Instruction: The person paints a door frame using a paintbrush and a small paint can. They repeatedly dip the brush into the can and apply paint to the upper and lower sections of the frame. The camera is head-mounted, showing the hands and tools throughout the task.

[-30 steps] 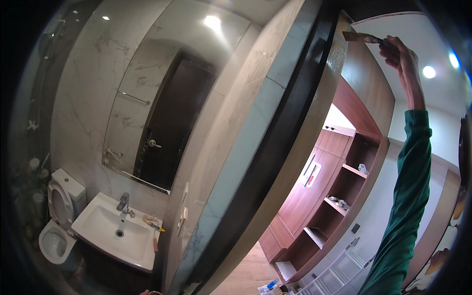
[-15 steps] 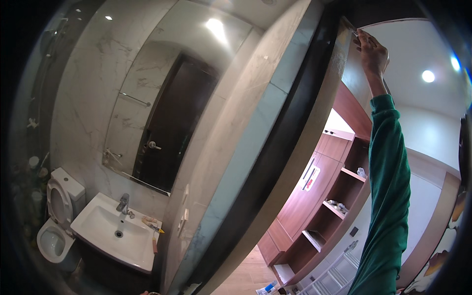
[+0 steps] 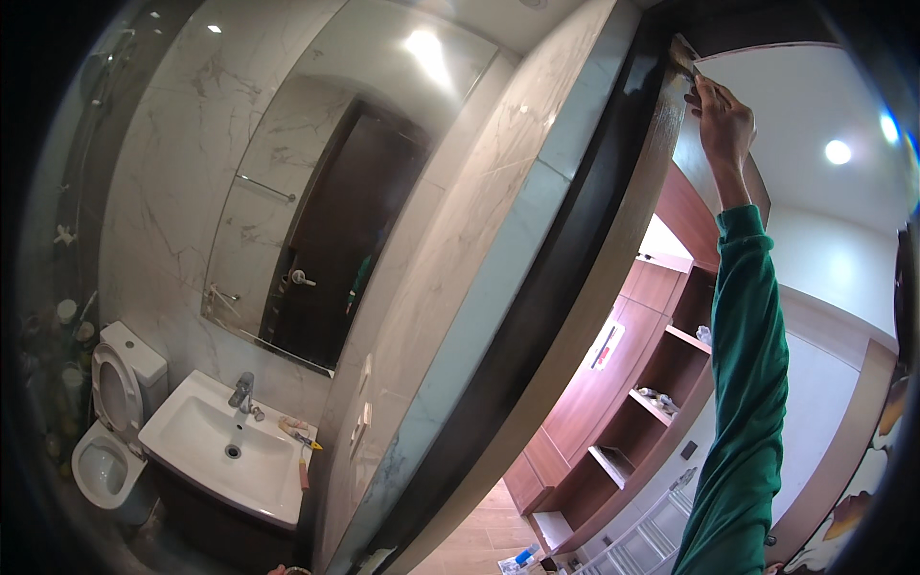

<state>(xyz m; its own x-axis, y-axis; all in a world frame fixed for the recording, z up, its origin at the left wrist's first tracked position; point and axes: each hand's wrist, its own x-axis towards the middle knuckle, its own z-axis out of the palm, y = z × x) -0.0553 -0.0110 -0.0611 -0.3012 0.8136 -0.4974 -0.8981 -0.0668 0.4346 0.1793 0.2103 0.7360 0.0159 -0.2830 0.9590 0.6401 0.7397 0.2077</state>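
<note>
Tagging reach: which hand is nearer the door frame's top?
Right. The right hand is beside the door frame's top; the left hand is far below, barely showing at the lower edge.

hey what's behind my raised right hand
Beside your right hand, a light brown frame strip shows to the left and the white ceiling with a round light to the right. What lies directly behind the hand is covered and can't be seen.
</note>
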